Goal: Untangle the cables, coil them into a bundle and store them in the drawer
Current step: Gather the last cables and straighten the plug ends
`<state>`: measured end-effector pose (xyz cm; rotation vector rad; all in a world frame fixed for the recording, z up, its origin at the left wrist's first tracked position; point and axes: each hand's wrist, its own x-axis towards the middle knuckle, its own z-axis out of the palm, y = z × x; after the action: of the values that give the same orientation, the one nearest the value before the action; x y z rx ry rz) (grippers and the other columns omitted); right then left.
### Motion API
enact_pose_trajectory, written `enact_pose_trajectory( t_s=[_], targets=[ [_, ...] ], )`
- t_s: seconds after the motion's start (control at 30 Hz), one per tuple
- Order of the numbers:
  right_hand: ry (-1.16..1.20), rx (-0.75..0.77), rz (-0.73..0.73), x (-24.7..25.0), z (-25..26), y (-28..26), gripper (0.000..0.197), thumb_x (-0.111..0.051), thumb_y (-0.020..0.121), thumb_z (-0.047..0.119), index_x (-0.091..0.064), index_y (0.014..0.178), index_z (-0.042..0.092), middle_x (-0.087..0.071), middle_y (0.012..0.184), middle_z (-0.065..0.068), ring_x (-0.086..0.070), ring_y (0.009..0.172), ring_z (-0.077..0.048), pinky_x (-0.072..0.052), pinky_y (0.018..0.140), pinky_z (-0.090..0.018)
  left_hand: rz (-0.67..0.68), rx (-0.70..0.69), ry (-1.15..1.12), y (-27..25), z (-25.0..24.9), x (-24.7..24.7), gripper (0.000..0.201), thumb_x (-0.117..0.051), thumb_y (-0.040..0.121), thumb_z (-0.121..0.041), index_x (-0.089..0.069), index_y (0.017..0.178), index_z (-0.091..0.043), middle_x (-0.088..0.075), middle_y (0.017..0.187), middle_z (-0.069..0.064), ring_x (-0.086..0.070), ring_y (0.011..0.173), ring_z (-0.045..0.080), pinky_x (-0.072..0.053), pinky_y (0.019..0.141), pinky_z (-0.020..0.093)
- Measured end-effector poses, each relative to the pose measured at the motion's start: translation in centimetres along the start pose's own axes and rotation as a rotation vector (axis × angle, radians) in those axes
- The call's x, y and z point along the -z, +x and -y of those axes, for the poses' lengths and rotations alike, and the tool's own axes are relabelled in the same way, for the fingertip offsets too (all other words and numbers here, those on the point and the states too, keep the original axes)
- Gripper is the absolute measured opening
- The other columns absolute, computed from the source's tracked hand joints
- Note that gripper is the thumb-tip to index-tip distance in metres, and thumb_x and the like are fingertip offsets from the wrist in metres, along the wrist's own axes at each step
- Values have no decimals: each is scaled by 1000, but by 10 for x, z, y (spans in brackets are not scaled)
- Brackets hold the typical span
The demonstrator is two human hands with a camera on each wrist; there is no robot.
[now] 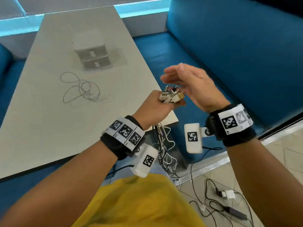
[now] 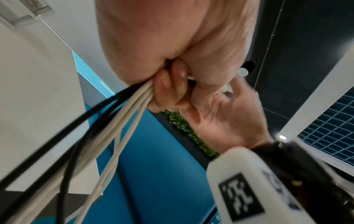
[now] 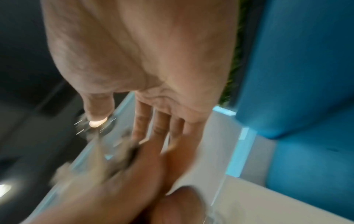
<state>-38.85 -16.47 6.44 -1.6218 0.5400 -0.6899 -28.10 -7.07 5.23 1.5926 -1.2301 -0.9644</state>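
Observation:
My left hand (image 1: 155, 105) grips a bunch of white and black cables (image 1: 164, 145) just past the table's near right corner. Their plug ends (image 1: 172, 95) stick up out of my fist, and the cords hang down toward the floor. In the left wrist view the cords (image 2: 107, 124) run out from under my curled fingers (image 2: 166, 91). My right hand (image 1: 188, 82) hovers open just right of the plugs, fingers straight, holding nothing; its fingers (image 3: 159, 125) show blurred in the right wrist view. A thin grey cable (image 1: 80, 87) lies in loose loops on the table. Behind it stands a small two-drawer unit (image 1: 93, 54), both drawers closed.
The pale table (image 1: 49, 120) is flanked by blue bench seats (image 1: 229, 54) on the right. More cables and a white charger (image 1: 227, 194) lie on the tiled floor at the lower right. Yellow cloth (image 1: 139, 202) covers my lap.

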Motion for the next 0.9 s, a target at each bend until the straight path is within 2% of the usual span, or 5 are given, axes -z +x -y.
enact_pose_trajectory(
  t_s=[0.27, 0.47, 0.67, 0.8, 0.9],
  targets=[
    [-643, 50, 313, -94, 28, 27, 51, -35, 100, 49, -76, 96, 19, -66, 81, 17, -59, 78, 5, -42, 75, -17, -128, 29, 279, -32, -1, 50, 30, -42, 91, 11, -44, 120, 22, -54, 105, 34, -50, 97, 25, -40, 66, 30],
    [-637, 112, 463, -153, 31, 60, 53, -28, 104, 42, -76, 96, 20, -65, 83, 16, -59, 80, 2, -42, 78, -17, -274, 67, 218, -52, 5, 95, 32, -54, 92, 0, -50, 123, 4, -53, 98, 19, -50, 112, 42, -45, 67, 35],
    [-678, 200, 589, -208, 22, 79, 46, -31, 104, 37, -73, 105, 19, -73, 99, 0, -65, 92, -9, -46, 89, -24, -416, 92, -46, -77, 52, 146, 25, -61, 83, 5, -51, 83, -17, -56, 51, -12, -52, 46, 0, -38, 43, 15],
    [-531, 28, 746, -233, 11, 103, 48, -32, 101, 49, -69, 110, 20, -70, 107, 3, -65, 98, -8, -48, 93, -24, -470, 171, -196, -81, 75, 164, 21, -68, 83, -2, -52, 83, -16, -50, 41, -19, -46, 37, -2, -31, 38, 11],
    [-581, -8, 486, -238, -11, 145, 46, -36, 100, 50, -58, 125, 18, -62, 121, -5, -59, 112, -19, -44, 98, -34, -614, 262, -341, -83, 97, 182, 29, -74, 83, -29, -51, 67, -22, -37, 46, -12, -31, 43, 11, -25, 44, 22]
  ],
)
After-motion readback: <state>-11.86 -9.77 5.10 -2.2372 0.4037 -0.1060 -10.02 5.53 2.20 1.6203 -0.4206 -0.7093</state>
